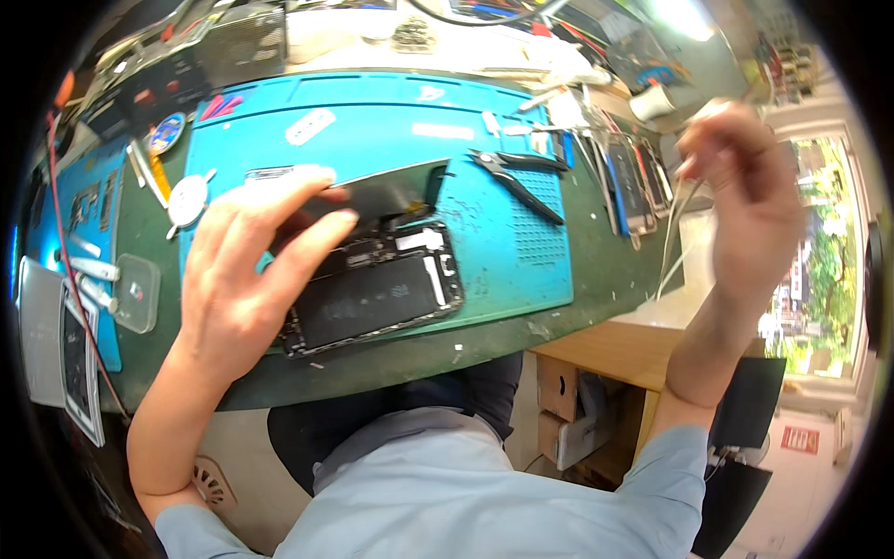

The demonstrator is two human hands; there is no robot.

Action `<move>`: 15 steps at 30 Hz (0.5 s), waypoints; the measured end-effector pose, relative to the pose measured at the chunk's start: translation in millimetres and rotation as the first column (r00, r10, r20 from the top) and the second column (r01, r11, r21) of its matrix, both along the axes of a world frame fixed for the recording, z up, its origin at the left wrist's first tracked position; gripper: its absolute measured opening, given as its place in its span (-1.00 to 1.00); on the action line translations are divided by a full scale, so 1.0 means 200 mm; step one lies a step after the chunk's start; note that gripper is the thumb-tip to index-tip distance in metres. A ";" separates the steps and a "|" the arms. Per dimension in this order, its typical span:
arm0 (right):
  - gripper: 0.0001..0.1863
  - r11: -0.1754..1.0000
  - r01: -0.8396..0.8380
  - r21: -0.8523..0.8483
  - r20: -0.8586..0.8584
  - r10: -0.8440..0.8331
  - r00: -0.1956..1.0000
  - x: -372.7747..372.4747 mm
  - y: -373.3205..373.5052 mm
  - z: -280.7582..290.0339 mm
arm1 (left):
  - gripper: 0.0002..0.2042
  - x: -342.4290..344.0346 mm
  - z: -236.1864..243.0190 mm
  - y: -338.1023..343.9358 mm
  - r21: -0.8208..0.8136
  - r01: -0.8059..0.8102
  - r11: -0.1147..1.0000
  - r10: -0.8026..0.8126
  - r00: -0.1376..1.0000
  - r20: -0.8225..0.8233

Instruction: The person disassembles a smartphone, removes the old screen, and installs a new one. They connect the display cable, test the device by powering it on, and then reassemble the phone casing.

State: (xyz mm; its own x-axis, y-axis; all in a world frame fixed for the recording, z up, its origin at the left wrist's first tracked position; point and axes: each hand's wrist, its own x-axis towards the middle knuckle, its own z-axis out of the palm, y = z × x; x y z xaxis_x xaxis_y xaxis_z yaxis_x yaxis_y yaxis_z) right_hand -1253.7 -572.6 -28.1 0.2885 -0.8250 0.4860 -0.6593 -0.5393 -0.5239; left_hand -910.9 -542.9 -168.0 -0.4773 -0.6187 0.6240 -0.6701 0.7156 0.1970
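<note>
An opened phone (372,296) lies on the blue work mat, its dark battery and inner parts showing. Its screen panel (377,197) stands tilted up along the far side of the phone body. My left hand (244,265) grips the left end of that panel between thumb and fingers. Off to the right, my right hand (745,182) is raised near the table's right end, fingers curled in a pinch. Thin pale strands (672,233) hang just below those fingertips; whether they are held, I cannot tell. Black-handled cutting pliers (521,182) lie on the mat right of the phone.
The blue mat (372,140) covers the middle of the dark green table. Several phone parts (633,186) and tools lie at its right. A round white spool (189,200) and a clear plastic lid (138,293) sit on the left. A wooden drawer unit (605,354) stands at the right.
</note>
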 end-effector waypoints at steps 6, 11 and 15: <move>-0.92 0.865 -0.113 -0.488 -0.344 -0.072 0.936 0.15 -0.11 0.13 | -0.70 -0.03 -0.01 -0.10 -0.140 0.038 0.989 -0.040 0.999 -0.011; -0.84 0.919 -0.225 0.324 0.418 0.074 0.905 0.38 -0.04 -0.22 | -0.70 -0.03 -0.01 -0.04 -0.024 0.019 1.000 -0.020 0.998 -0.056; -0.79 0.933 -0.136 0.333 0.519 -0.061 0.853 0.21 -0.01 -0.34 | -0.69 0.01 0.03 -0.10 -0.078 0.011 0.997 -0.011 1.000 -0.009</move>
State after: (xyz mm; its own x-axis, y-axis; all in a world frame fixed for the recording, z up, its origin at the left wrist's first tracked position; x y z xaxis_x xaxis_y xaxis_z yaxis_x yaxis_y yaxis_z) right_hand -1211.9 -573.7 -96.2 0.1132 -0.9596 0.2575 -0.2243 -0.2772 -0.9343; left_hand -908.1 -562.9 -162.2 -0.4774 -0.5628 0.6748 -0.6604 0.7364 0.1469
